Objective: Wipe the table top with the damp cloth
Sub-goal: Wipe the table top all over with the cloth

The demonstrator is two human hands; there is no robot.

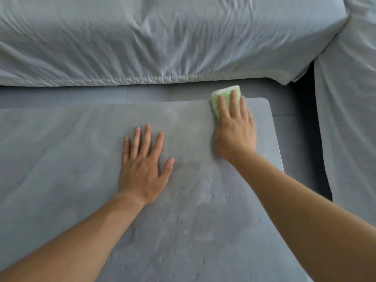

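Grey bench (61,159): the green damp cloth (221,94) is lying at the far right corner, overhanging the far edge, with the right hand (235,131) pressing it flat, grip apart, fingers straight. The left hand (142,165) is resting palm-down mid-bench, grip apart, with wide surface stretching leftward. A strip of floor (101,94) is separating the far edge from the sheet-covered sofa (142,37).

The cloth (219,98) lies at the counter's (61,159) far right corner, overhanging the far edge, under the right grip (234,131). The left grip (142,167) rests flat mid-counter, to its left and nearer. Water drops (195,226) sit toward the near right. A covered sofa (162,37) stands beyond the far edge.
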